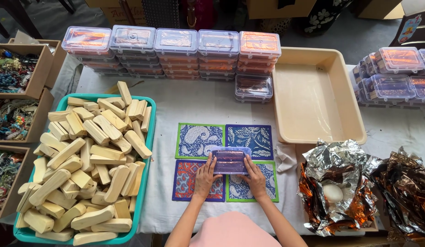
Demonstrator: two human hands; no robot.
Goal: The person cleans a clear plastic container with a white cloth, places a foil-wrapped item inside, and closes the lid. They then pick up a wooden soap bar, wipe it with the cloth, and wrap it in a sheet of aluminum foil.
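Nearest the camera, both hands press on a small clear box [230, 161] with a lid. The left hand [205, 177] grips its left end, fingers spread over the lid edge; the right hand [256, 177] clamps the right end the same way. The box sits at the centre of four patterned mats [194, 139] laid in a square, where their inner corners meet. The mats lie flat on the white-clothed tabletop [162, 210], touching edge to edge.

To the left, just beside the mats, a teal tray [148, 151] is heaped with pale wooden blocks [84, 160]; some blocks overhang its right rim. A narrow strip of bare cloth runs between tray and mats. To the right, crumpled foil [340, 183] lies near the front edge with a white egg-shaped object [333, 193] in it, and a crumpled white cloth [285, 158] sits between the foil and the mats.

Beyond the mats, open cloth reaches back to a row of stacked clear boxes [176, 50] along the far edge, with one short stack [253, 88] set forward. A beige tray [313, 100] stands empty at right, more box stacks [390, 75] past it. Cardboard boxes of beads [16, 73] line the left side.
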